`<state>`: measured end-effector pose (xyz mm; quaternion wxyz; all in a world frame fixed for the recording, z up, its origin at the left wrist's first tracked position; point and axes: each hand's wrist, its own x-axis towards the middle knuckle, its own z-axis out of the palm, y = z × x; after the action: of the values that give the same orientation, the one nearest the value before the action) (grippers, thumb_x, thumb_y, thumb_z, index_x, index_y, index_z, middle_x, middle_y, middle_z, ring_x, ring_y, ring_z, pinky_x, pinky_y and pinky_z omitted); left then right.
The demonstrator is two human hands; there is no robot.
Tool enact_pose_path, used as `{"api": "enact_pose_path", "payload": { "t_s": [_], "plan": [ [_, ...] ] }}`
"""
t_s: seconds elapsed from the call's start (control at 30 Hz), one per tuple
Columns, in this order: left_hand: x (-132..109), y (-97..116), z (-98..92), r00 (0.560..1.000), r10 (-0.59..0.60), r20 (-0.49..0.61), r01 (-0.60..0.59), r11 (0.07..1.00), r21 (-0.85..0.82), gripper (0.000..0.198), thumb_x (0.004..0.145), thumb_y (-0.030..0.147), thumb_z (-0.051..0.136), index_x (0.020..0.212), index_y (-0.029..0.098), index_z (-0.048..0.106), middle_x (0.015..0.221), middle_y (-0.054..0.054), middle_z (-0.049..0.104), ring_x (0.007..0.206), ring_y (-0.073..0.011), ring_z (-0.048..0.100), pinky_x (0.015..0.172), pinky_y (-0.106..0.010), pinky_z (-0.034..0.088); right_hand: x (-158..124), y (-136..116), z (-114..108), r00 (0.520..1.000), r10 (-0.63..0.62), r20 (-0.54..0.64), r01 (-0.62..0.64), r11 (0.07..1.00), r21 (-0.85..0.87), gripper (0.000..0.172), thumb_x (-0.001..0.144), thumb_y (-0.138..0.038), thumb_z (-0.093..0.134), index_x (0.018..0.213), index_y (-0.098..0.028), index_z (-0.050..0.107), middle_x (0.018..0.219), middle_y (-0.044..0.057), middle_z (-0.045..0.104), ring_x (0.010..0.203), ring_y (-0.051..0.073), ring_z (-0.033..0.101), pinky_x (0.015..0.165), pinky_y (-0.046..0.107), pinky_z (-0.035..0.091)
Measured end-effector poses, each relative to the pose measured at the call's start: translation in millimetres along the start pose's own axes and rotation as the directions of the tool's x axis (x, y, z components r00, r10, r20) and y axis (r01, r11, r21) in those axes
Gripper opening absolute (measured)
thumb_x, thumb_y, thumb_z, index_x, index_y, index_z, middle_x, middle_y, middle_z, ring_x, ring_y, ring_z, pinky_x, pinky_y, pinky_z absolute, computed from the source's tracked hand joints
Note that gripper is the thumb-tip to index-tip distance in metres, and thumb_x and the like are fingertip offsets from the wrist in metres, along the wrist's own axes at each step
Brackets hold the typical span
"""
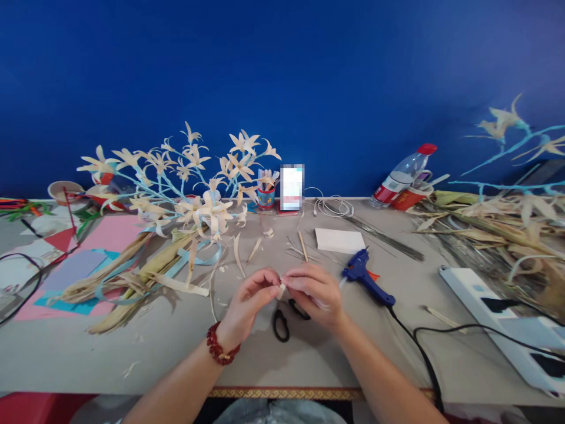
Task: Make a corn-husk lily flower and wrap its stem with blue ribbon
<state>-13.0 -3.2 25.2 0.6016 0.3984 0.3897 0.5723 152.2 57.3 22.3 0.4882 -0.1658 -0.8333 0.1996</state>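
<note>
My left hand (249,303), with a red bead bracelet on its wrist, and my right hand (315,292) meet above the grey table (176,353). Both pinch a small pale strip of husk (281,290) between their fingertips. Black-handled scissors (282,323) lie on the table just under my hands. A blue glue gun (365,277) rests right of my right hand, its black cord trailing toward the front edge.
Cream husk flowers on light blue stems (194,182) and dried husks spread at the left over pink and blue paper. A white pad (339,240), thin wires, a bottle (404,174), a red cup, more husks and a white power strip (498,312) lie at the right.
</note>
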Motion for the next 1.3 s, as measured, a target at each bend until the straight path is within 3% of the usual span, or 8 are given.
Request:
{"api": "enact_pose_path", "payload": {
  "t_s": [0.23, 0.4, 0.53, 0.73, 0.9, 1.03, 1.2, 1.3],
  "plan": [
    [0.2, -3.1, 0.4, 1.0, 0.015, -0.002, -0.015, 1.0, 0.005, 0.012, 0.076, 0.025, 0.067, 0.071, 0.018, 0.059, 0.075, -0.001, 0.05, 0.075, -0.0161, 0.045, 0.07, -0.026, 0.036, -3.0, -0.5, 3.1, 1.0, -0.012, 0.013, 0.012, 0.999, -0.033, 0.022, 0.088, -0.014, 0.055, 0.103, -0.024, 0.067, 0.089, 0.009, 0.071, 0.076, 0.019, 0.065, 0.067, 0.031, 0.051],
    [-1.6, -4.7, 0.6, 0.998, 0.058, 0.019, -0.057, 0.998, -0.033, 0.012, 0.076, 0.025, 0.067, 0.07, 0.019, 0.059, 0.071, 0.0, 0.047, 0.071, -0.0154, 0.044, 0.07, -0.027, 0.036, -3.1, -0.4, 5.5, 0.986, 0.145, -0.079, -0.138, 0.986, 0.095, 0.017, 0.087, -0.014, 0.056, 0.094, -0.023, 0.068, 0.086, 0.007, 0.072, 0.079, 0.019, 0.067, 0.071, 0.031, 0.053],
    [-3.3, -4.2, 2.0, 0.99, 0.135, 0.049, -0.134, 0.991, -0.018, 0.009, 0.077, 0.023, 0.064, 0.069, 0.019, 0.061, 0.071, -0.001, 0.05, 0.074, -0.0171, 0.047, 0.085, -0.034, 0.037, -1.5, 0.7, 2.6, 0.942, 0.253, -0.223, -0.231, 0.966, 0.118, 0.015, 0.086, -0.015, 0.057, 0.088, -0.024, 0.068, 0.076, 0.005, 0.071, 0.08, 0.02, 0.067, 0.072, 0.033, 0.053],
    [-2.4, -5.7, 4.1, 0.995, 0.102, -0.017, -0.102, 0.995, 0.016, 0.007, 0.079, 0.026, 0.063, 0.081, 0.019, 0.065, 0.079, -0.003, 0.053, 0.078, -0.0178, 0.047, 0.073, -0.028, 0.037, -2.1, -3.5, 3.2, 0.985, 0.144, -0.096, -0.136, 0.987, 0.084, 0.016, 0.087, -0.015, 0.057, 0.092, -0.024, 0.069, 0.087, 0.007, 0.073, 0.08, 0.019, 0.068, 0.071, 0.031, 0.053],
    [-2.2, -7.0, 5.1, 0.996, 0.089, -0.023, -0.089, 0.996, 0.019, 0.007, 0.079, 0.024, 0.064, 0.074, 0.019, 0.064, 0.077, -0.001, 0.052, 0.077, -0.0166, 0.047, 0.073, -0.028, 0.036, -2.9, -4.7, 7.1, 0.995, 0.088, -0.055, -0.086, 0.996, 0.037, 0.018, 0.088, -0.015, 0.055, 0.095, -0.023, 0.069, 0.088, 0.009, 0.072, 0.078, 0.019, 0.067, 0.07, 0.031, 0.053],
    [-2.7, -8.4, 4.7, 0.996, 0.088, -0.003, -0.088, 0.996, -0.017, 0.009, 0.079, 0.021, 0.063, 0.07, 0.02, 0.062, 0.073, -0.001, 0.051, 0.075, -0.0167, 0.046, 0.073, -0.028, 0.036, -2.8, -3.5, 6.7, 0.984, 0.149, -0.102, -0.14, 0.986, 0.089, 0.016, 0.087, -0.014, 0.057, 0.092, -0.023, 0.069, 0.086, 0.007, 0.072, 0.079, 0.019, 0.067, 0.07, 0.03, 0.053],
    [-3.2, -6.2, 2.5, 0.989, 0.138, 0.045, -0.139, 0.99, 0.024, 0.011, 0.08, 0.023, 0.061, 0.07, 0.019, 0.064, 0.071, -0.002, 0.052, 0.076, -0.0182, 0.047, 0.08, -0.032, 0.037, -1.5, -0.5, 2.2, 0.928, 0.282, -0.245, -0.258, 0.958, 0.125, 0.015, 0.086, -0.013, 0.058, 0.089, -0.024, 0.068, 0.081, 0.005, 0.071, 0.081, 0.02, 0.067, 0.073, 0.033, 0.053],
    [-2.7, -4.4, 2.4, 0.99, 0.139, 0.006, -0.139, 0.988, 0.059, 0.01, 0.081, 0.027, 0.06, 0.08, 0.018, 0.066, 0.08, -0.005, 0.055, 0.081, -0.02, 0.049, 0.079, -0.032, 0.038, -1.5, -1.6, 2.5, 0.953, 0.229, -0.197, -0.212, 0.972, 0.104, 0.018, 0.084, -0.01, 0.059, 0.09, -0.024, 0.068, 0.081, 0.005, 0.072, 0.082, 0.02, 0.067, 0.074, 0.033, 0.052]
  ]
}}
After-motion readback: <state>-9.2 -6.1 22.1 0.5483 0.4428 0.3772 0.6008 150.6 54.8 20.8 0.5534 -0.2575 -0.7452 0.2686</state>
